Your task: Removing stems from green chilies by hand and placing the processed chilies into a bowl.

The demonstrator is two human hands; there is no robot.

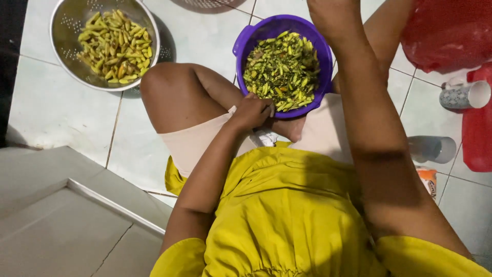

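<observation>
Here, left hand [251, 110] curled (nearly closed), touching purple bowl [245, 41] rim.

Bowl [245, 43] of chillies [282, 71] is sitting between the knees, left hand [251, 111] resting at its near rim. Colander [64, 56] is lying far left on the floor [61, 113]; two cups [464, 96] are lying right.

— Any packages or labels on that floor?
— One, at the near right: an orange-and-white packet [427, 180] lying on the tiles — perhaps a sachet, mostly hidden by the arm. No signs or screens.
</observation>
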